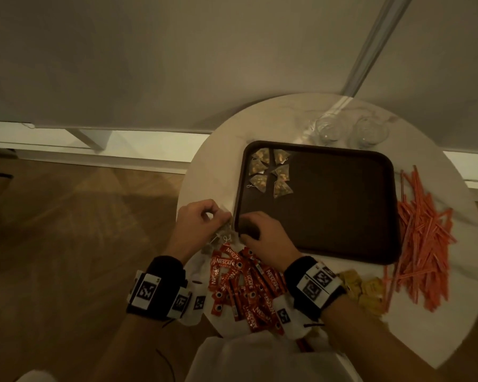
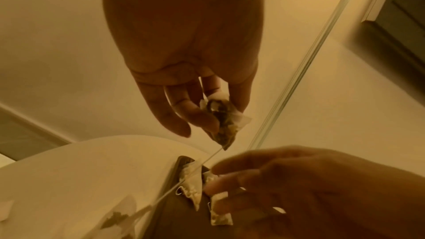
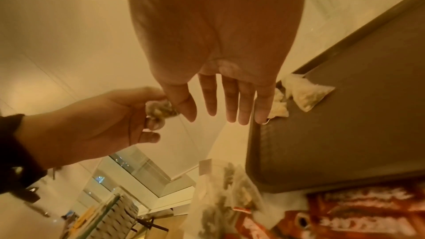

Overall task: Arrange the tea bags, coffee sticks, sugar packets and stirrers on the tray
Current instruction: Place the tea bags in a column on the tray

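Note:
A dark brown tray (image 1: 342, 205) lies on the round white table (image 1: 439, 312). Several pyramid tea bags (image 1: 271, 172) sit in its far-left corner. My left hand (image 1: 218, 216) hovers just off the tray's near-left corner and pinches one tea bag (image 2: 226, 121), whose string (image 2: 184, 179) trails down to the table. My right hand (image 3: 230, 115) reaches in beside it with straight fingers and holds nothing. Loose tea bags (image 3: 230, 188) lie under the hands. Red coffee sticks (image 1: 240, 285) are heaped at the near edge, yellow sugar packets (image 1: 362, 288) behind my right wrist, orange stirrers (image 1: 422, 238) to the right.
Two clear glasses (image 1: 329, 130) stand beyond the tray's far edge, near the wall. Wooden floor (image 1: 80, 230) lies left of the table, close to my left hand. Most of the tray's inside is bare.

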Available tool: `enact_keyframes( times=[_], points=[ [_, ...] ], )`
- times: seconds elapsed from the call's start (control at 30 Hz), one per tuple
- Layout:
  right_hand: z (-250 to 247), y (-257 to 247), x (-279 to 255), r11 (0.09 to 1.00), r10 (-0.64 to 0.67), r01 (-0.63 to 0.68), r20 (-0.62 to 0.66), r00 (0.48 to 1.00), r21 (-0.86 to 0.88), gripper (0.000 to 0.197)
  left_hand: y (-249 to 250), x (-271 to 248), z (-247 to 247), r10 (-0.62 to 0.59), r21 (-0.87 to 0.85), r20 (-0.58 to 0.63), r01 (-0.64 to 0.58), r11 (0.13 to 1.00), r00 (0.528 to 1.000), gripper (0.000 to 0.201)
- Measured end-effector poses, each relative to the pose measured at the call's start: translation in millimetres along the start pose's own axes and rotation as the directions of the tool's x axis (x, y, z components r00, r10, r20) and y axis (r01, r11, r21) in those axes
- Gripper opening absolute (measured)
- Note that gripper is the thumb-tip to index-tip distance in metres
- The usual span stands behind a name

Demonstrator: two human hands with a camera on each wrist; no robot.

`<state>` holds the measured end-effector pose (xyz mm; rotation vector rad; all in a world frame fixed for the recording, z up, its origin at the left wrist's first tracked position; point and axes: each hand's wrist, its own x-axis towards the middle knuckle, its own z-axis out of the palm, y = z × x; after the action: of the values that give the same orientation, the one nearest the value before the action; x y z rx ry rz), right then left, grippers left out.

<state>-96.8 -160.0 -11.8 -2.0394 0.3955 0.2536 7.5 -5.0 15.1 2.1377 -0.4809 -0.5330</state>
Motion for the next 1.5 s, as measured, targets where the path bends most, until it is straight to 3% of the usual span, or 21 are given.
enact_keyframes(
  times=[0.13, 0.47, 0.63, 0.77, 0.9, 1.17, 1.27, 1.4, 1.5],
  points=[
    [15.5, -6.4, 10.6, 0.993, -0.010, 0.014, -0.031, 0.999, 0.114, 0.032, 8.8, -3.0, -2.2, -0.034, -0.131, -0.013, 0.032, 0.991, 0.999, 0.018],
    [35.8, 9.3, 22.5, 0.989, 0.061, -0.063, 0.024, 0.998, 0.135, 0.015, 3.1, -6.4, -15.0, -0.125, -0.314, -0.084, 0.092, 0.945, 0.989, 0.024],
    [33.0, 23.0, 21.5, 0.968, 0.160, -0.162, 0.024, 0.987, 0.191, 0.015, -21.2, -2.5, -20.1, -0.271, -0.417, -0.121, 0.199, 0.887, 0.955, 0.018],
    [30.1, 33.9, 21.0, 0.933, 0.211, -0.207, 0.020, 0.977, 0.293, 0.011, -51.1, 6.8, -21.7, -0.436, -0.517, -0.074, 0.339, 0.786, 0.897, 0.016],
    [28.8, 39.7, 22.2, 0.913, 0.227, -0.219, 0.018, 0.974, 0.344, 0.008, -72.9, 11.2, -12.5, -0.498, -0.511, -0.041, 0.410, 0.756, 0.866, 0.015],
    [27.5, 45.2, 25.3, 0.943, 0.257, -0.260, 0.043, 0.965, 0.207, 0.011, -78.4, 10.2, 8.4, -0.538, -0.518, -0.032, 0.447, 0.729, 0.842, 0.004],
    [25.8, 46.2, 27.1, 0.949, 0.243, -0.244, 0.034, 0.970, 0.200, 0.010, -71.1, 10.8, 17.1, -0.516, -0.511, 0.010, 0.447, 0.734, 0.857, 0.013],
    [23.9, 48.6, 29.5, 0.945, 0.228, -0.225, 0.016, 0.974, 0.237, 0.010, -58.9, 10.6, 34.6, -0.431, -0.439, 0.078, 0.419, 0.795, 0.899, 0.026],
    [24.1, 52.2, 29.8, 0.941, 0.219, -0.216, 0.016, 0.975, 0.262, 0.009, -58.1, 14.0, 43.8, -0.352, -0.302, 0.174, 0.390, 0.870, 0.920, 0.017]
  ],
)
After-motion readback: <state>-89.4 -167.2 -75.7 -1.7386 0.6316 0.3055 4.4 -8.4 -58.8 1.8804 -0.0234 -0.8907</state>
